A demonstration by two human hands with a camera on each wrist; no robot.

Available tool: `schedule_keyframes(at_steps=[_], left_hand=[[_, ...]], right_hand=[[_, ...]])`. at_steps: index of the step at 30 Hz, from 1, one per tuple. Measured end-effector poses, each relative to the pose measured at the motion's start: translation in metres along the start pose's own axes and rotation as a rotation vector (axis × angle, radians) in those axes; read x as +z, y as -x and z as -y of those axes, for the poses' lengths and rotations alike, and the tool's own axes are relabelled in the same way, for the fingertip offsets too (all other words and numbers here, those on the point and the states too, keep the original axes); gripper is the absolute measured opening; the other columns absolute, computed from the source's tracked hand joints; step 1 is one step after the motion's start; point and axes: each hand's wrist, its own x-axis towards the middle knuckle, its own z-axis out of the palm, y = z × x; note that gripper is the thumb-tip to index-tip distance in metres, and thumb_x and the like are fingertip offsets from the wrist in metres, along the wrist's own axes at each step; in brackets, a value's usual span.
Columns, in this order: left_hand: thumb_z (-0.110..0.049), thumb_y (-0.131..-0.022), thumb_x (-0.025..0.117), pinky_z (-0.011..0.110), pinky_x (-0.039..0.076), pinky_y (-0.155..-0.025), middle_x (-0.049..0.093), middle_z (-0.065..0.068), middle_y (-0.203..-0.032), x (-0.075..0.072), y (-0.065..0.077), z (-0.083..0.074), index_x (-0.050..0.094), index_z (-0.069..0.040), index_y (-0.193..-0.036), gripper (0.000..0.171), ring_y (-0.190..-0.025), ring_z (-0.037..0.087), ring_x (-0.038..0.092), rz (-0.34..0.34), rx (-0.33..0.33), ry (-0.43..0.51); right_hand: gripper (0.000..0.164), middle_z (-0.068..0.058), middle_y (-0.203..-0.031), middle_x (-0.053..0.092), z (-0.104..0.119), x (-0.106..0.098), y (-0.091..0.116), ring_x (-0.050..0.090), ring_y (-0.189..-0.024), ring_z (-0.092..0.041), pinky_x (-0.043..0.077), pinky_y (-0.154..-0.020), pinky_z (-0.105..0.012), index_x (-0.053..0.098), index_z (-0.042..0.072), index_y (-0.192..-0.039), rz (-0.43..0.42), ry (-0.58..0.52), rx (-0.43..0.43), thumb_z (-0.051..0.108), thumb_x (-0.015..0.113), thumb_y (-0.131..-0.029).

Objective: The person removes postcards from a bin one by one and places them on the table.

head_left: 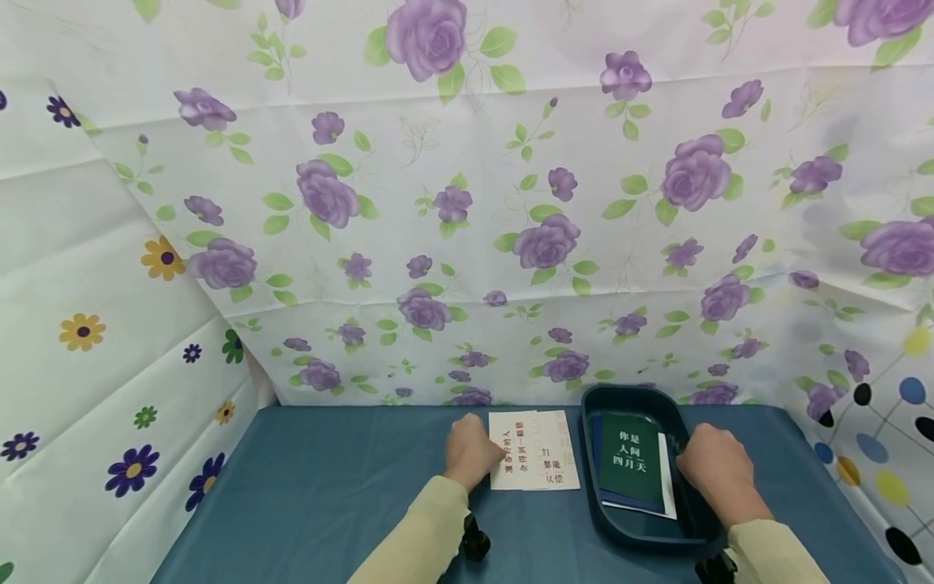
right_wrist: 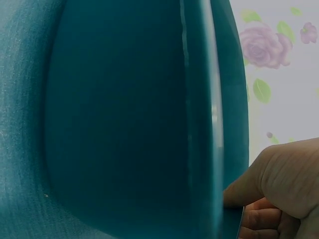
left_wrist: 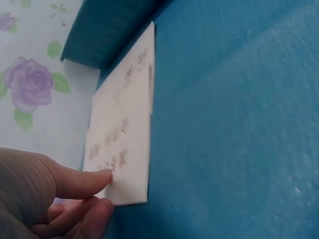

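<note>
Two overlapping cream cards with reddish-brown Chinese writing lie left of a dark teal tray. My left hand pinches the left card at its left edge; in the left wrist view the thumb lies on its face and the fingers are curled beneath. At the right side, my right hand grips the rim of the tray, which the right wrist view shows close up with the thumb over the edge. Inside the tray sits a green card with white Chinese writing, overlapping blue and white ones.
A blue cloth covers the table. Behind it hangs a white sheet with purple roses, and another flowered sheet stands to the left. Dotted fabric borders the right side.
</note>
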Motion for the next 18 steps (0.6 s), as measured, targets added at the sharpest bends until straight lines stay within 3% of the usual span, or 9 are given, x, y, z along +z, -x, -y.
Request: schedule_keyframes(at_steps=[5, 11, 18], left_hand=[[-0.02, -0.071, 0.08, 0.026, 0.032, -0.038, 0.052, -0.001, -0.045, -0.007, 0.001, -0.018, 0.057, -0.013, -0.052, 0.031, -0.04, 0.012, 0.044, -0.003, 0.08, 0.078], [-0.027, -0.081, 0.073, 0.026, 0.043, -0.053, 0.061, 0.001, -0.072, -0.011, 0.013, -0.057, 0.066, -0.012, -0.083, 0.017, -0.052, 0.008, 0.051, 0.035, 0.244, 0.199], [-0.032, -0.084, 0.069, 0.026, 0.051, -0.069, 0.066, 0.005, -0.104, -0.005, 0.029, -0.086, 0.066, -0.011, -0.106, 0.03, -0.055, 0.005, 0.056, 0.109, 0.326, 0.203]], right_hand=[[0.017, -0.013, -0.067, 0.056, 0.001, -0.002, 0.0, 0.049, -0.059, -0.025, 0.038, -0.049, -0.036, 0.062, -0.001, -0.077, 0.001, 0.007, -0.001, 0.014, 0.059, -0.085], [0.016, -0.014, -0.069, 0.058, 0.002, -0.004, 0.001, 0.05, -0.06, -0.025, 0.038, -0.049, -0.036, 0.062, -0.001, -0.077, 0.001, 0.01, 0.006, 0.014, 0.06, -0.084], [0.018, -0.019, -0.077, 0.061, 0.004, -0.005, 0.0, 0.054, -0.063, -0.027, 0.042, -0.049, -0.038, 0.061, -0.003, -0.083, 0.003, 0.023, 0.01, 0.015, 0.062, -0.082]])
